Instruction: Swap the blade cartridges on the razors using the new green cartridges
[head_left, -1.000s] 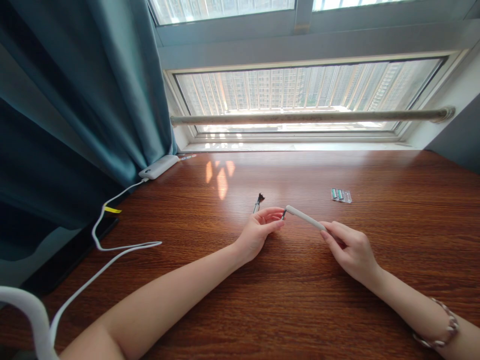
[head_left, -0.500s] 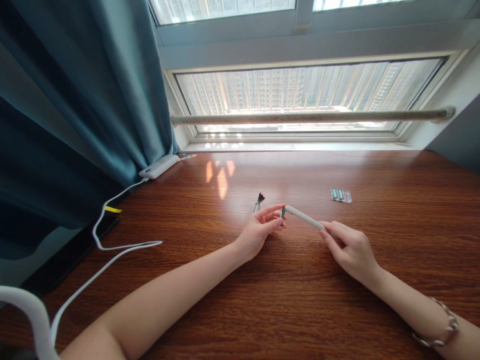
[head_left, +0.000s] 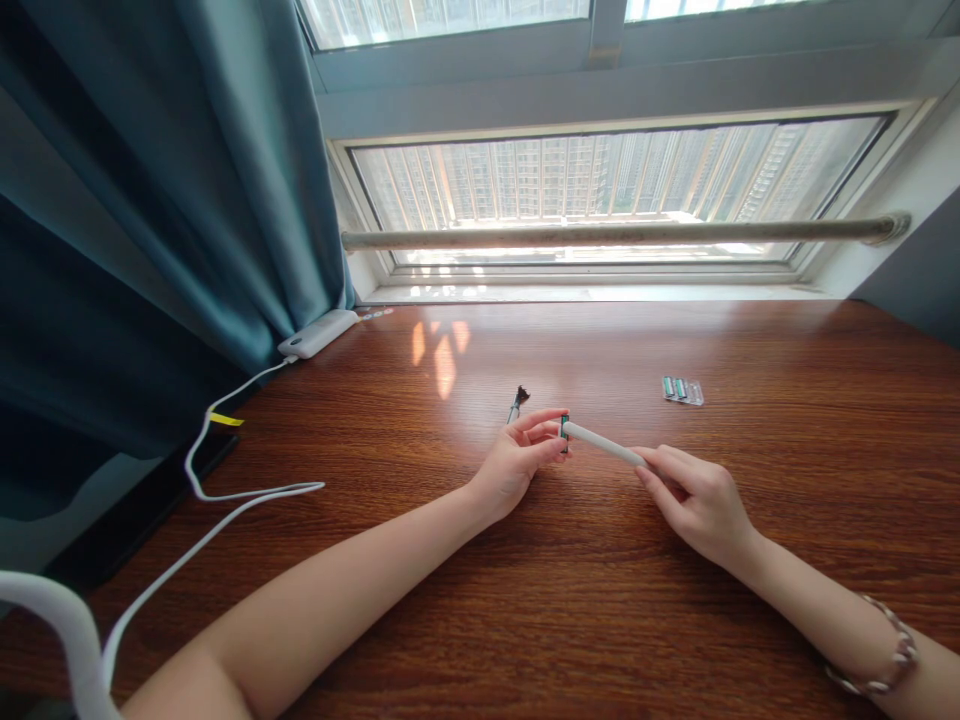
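My left hand pinches a small green-and-dark razor cartridge upright between thumb and fingertips. A white razor handle slants across to my right hand, whose thumb and fingers are closed round its near end. The handle's far end meets the middle of the cartridge; whether the two are joined I cannot make out. Just behind my left hand lies a small brush with dark bristles, its lower part hidden by the fingers. A clear tray of spare cartridges lies beyond my right hand, two green ones showing.
A white box-shaped device sits by the blue curtain, with a white cable running from it over the brown wooden table. A yellow tag lies near a dark flat object at left. A metal bar crosses the window.
The handle's far end has come down and left from the cartridge's top edge to its middle. My right hand has shifted slightly left; my left hand has hardly moved.
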